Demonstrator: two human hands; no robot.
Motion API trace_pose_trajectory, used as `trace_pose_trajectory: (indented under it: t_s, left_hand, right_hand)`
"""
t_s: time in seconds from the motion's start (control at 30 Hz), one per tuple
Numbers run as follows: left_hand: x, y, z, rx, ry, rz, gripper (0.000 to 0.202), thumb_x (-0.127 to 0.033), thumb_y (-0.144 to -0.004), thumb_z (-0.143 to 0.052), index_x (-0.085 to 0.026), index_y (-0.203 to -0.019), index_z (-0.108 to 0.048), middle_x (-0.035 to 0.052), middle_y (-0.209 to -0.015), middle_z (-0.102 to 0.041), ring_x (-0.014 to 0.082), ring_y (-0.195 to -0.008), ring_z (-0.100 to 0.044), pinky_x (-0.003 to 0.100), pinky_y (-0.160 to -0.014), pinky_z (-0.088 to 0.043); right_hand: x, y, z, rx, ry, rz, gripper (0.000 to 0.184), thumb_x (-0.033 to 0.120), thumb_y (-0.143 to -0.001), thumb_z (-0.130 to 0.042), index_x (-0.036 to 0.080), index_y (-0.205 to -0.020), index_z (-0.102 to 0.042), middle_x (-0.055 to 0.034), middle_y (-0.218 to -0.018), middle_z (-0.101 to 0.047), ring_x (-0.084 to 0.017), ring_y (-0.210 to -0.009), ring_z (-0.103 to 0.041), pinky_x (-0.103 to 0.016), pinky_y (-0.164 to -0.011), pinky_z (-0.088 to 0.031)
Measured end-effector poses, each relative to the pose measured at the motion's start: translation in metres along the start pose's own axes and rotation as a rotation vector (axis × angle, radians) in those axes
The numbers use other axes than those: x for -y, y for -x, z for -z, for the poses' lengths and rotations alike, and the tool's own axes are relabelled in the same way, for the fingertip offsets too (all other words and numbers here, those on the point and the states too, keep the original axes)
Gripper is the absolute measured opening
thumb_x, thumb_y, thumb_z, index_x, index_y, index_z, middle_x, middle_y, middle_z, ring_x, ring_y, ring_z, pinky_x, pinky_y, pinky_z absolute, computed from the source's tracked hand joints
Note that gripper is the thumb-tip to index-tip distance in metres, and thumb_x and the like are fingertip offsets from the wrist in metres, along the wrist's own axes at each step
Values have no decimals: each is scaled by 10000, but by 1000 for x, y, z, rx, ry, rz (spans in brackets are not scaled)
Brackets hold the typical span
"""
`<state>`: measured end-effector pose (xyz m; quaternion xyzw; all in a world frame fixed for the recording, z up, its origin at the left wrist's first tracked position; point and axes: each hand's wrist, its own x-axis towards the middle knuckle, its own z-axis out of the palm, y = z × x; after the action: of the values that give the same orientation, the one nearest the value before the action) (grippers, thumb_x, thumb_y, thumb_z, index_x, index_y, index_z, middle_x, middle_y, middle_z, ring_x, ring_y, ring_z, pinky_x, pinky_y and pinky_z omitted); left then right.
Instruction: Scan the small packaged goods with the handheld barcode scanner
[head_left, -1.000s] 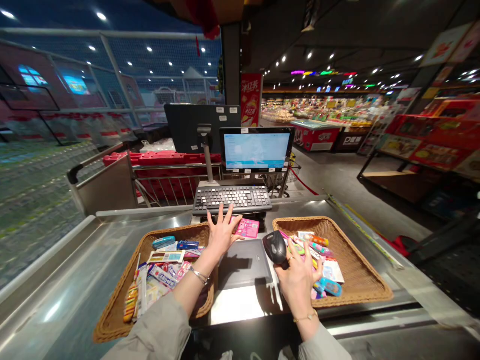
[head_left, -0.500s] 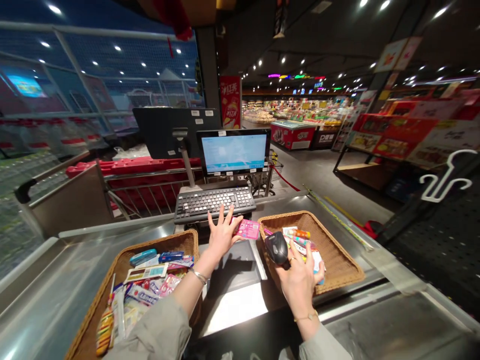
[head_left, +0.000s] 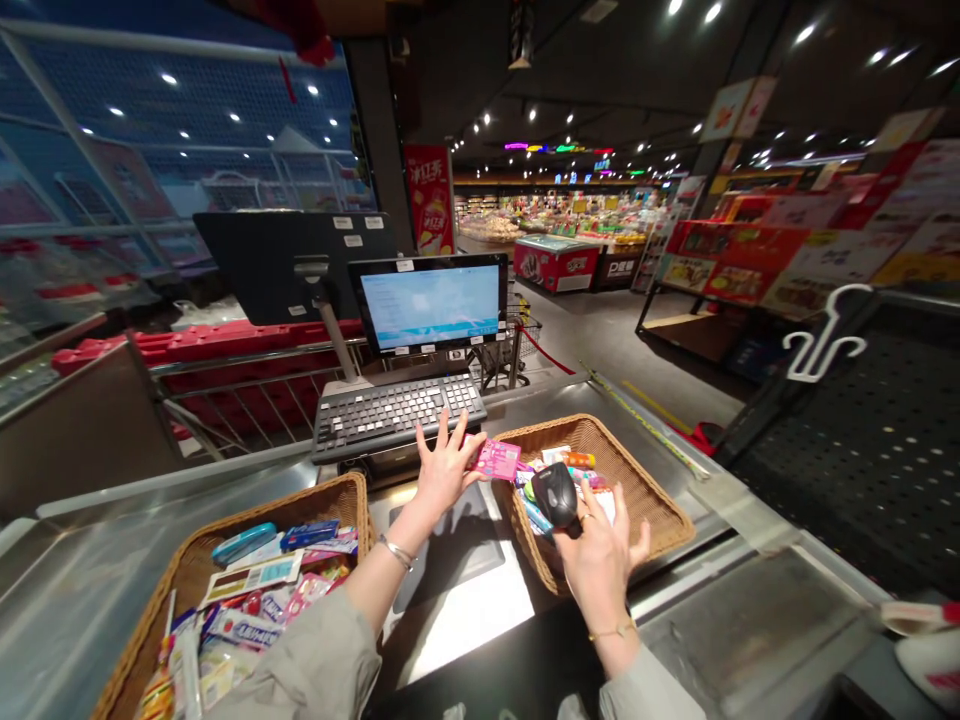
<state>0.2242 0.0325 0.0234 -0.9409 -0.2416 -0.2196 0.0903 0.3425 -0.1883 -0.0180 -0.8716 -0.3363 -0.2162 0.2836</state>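
Observation:
My left hand (head_left: 444, 468) pinches a pink flat packet (head_left: 498, 459) by its left end, thumb side, while its other fingers spread over the front edge of the keyboard (head_left: 401, 410). The packet's printed face is turned up, beside the left rim of the right wicker basket (head_left: 649, 487). My right hand (head_left: 600, 550) is closed around a black handheld barcode scanner (head_left: 555, 494), held above that basket's small colourful packages. Part of the scanner's grip is hidden by my fingers. To the left, another wicker basket (head_left: 191, 535) is filled with candy-like packets, partly covered by my left sleeve.
A lit monitor (head_left: 435, 305) stands behind the keyboard, beside a second screen (head_left: 292, 265) seen from its back. The metal counter (head_left: 735, 620) extends to the right. A white hook (head_left: 825, 335) hangs by a black perforated panel (head_left: 892, 430).
The view has turned right, so the baskets, keyboard and monitor appear further left. Both hands have shifted slightly right relative to the counter, still holding the pink packet and the scanner.

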Motion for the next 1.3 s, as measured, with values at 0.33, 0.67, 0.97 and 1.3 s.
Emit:
trace_pose_trajectory:
  t_s: [0.33,0.67,0.97,1.3]
  left_hand:
    - [-16,-19,-10,27,14,-62,686,-581,-749,-674,-397,-1378,-470,82,-1596,-215,398,-1471,-80,754,-1081,-16]
    - [-45,-37,-20,45,54,-178,710,-480,-791,-680,-456,-1428,-367,57,-1597,-213,380,-1473,-83,751,-1083,-50]
    - [-61,-39,-26,13,75,-135,621,-497,-908,-491,-412,-1482,-269,65,-1600,-199,355,-1479,-73,732,-1094,-14]
    - [-32,-18,-8,-28,12,-33,583,-484,-926,-468,-367,-1477,-318,63,-1601,-179,346,-1482,-76,717,-1110,-20]
  right_hand:
    - [-24,-4,2,-13,57,-67,383,363,-829,-497,217,-1154,-639,-92,-1267,-630,-346,-1382,-267,-592,-1015,-157]
    - [-39,-5,11,-101,76,-116,370,391,-844,-473,218,-1122,-646,-70,-1234,-654,-320,-1373,-303,-597,-1053,-120]
    - [-49,0,15,-113,100,-115,370,410,-848,-448,203,-1060,-670,-82,-1229,-656,-330,-1368,-293,-597,-1056,-117]
    - [-23,-2,4,-5,43,-88,380,382,-850,-462,205,-1121,-659,-106,-1261,-632,-347,-1376,-280,-594,-1040,-121]
